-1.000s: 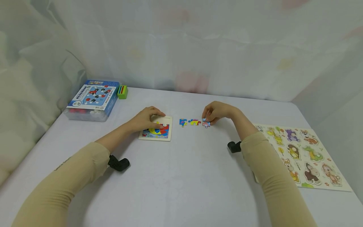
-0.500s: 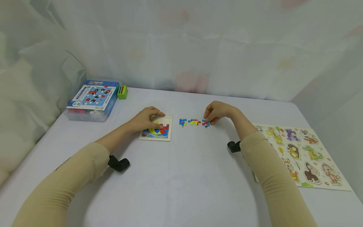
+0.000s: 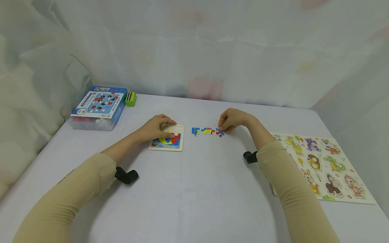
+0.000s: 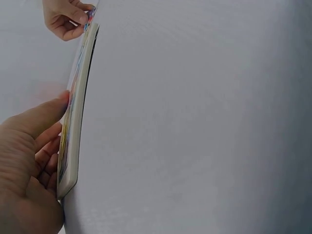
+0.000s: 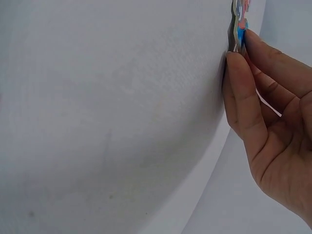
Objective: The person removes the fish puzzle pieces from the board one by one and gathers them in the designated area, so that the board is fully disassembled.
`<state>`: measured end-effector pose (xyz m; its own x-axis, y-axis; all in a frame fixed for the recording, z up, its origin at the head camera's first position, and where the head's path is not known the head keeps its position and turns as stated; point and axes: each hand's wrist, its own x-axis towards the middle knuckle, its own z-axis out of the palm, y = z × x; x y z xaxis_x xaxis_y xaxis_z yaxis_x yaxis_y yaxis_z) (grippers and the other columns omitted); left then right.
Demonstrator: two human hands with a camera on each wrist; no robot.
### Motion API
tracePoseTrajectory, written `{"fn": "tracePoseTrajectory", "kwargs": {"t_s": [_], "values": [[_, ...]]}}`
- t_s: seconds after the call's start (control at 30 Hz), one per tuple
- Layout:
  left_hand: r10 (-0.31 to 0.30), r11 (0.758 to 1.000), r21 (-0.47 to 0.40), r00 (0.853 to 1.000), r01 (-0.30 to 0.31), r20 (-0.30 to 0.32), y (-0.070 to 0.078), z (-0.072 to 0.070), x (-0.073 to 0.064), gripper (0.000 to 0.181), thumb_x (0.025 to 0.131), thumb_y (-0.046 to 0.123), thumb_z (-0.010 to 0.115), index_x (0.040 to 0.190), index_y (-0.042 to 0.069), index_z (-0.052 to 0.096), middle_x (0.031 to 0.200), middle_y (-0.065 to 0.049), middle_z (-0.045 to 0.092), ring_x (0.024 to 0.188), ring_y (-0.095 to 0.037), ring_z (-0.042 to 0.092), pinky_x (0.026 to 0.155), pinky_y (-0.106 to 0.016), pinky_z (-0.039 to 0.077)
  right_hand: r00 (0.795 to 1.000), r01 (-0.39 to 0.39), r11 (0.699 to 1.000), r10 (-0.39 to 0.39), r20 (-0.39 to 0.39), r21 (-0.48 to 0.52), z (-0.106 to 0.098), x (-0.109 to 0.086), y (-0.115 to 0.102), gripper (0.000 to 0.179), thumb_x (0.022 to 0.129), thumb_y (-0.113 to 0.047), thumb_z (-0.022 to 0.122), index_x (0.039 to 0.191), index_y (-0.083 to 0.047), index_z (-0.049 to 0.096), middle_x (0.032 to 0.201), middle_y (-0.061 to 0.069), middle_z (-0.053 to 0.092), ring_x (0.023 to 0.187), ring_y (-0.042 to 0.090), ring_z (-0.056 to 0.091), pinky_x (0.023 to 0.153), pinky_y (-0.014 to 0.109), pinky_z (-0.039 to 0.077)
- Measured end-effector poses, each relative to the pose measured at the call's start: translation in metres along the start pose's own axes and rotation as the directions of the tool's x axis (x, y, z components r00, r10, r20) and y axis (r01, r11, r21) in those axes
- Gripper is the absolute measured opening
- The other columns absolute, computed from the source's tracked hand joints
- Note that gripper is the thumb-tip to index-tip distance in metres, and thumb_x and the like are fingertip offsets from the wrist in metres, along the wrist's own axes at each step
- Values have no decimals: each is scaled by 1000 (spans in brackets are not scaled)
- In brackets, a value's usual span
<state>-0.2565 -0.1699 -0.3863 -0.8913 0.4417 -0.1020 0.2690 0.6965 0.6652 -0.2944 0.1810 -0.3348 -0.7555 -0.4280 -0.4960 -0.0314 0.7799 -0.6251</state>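
In the head view, my left hand point(image 3: 155, 128) holds a small wooden jigsaw puzzle board point(image 3: 178, 128), its thumb on the printed picture and its fingers toward the far and left sides. The left wrist view shows that board's pale edge point(image 4: 74, 151) beside the thumb. My right hand point(image 3: 233, 120) pinches the side of a red and blue puzzle piece point(image 3: 220, 133), which lies at the right end of a short row. A yellow piece point(image 3: 208, 131) and a blue piece point(image 3: 195, 131) lie to its left. The fingertips hide part of the pinched piece.
At the back left sits a blue and clear plastic box point(image 3: 101, 104) with molecule models pictured on it. Beside it is a green block point(image 3: 131, 99) with coloured strips. A large animal puzzle board point(image 3: 328, 168) lies at the right, partly beneath the right forearm.
The right hand has turned the pinched piece down flat into line with the others and shifted slightly right. My left hand keeps its place on the board.
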Motion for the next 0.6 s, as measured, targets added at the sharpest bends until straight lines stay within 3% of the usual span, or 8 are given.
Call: {"fn": "tracePoseTrajectory", "kwargs": {"t_s": [0.2,0.37,0.6], "values": [[1,1000,9,1000,-1,13,2,-2,0,57,83,40,77,132,18,62,145,-8,50,141,-31,38,120,-57,27,1000,7,999,-8,-21,-44,-1,-1,-1,19,90,-16,71,102,-1,66,88,2,63,77,14,65,80,27,59],[-9,999,34,1000,9,9,6,-6,-1,63,82,45,77,136,19,58,143,-8,53,139,-30,42,119,-57,29,995,27,994,-36,-88,-107,-2,1,0,16,90,-19,69,98,-5,67,86,2,61,76,16,60,75,26,57],[-50,998,36,999,50,-11,0,-17,-10,63,83,43,75,139,21,55,144,-6,52,138,-30,42,117,-60,32,984,66,993,-82,-161,-100,2,3,-11,17,92,-24,68,100,-9,67,88,3,64,74,17,61,75,26,52]]}}
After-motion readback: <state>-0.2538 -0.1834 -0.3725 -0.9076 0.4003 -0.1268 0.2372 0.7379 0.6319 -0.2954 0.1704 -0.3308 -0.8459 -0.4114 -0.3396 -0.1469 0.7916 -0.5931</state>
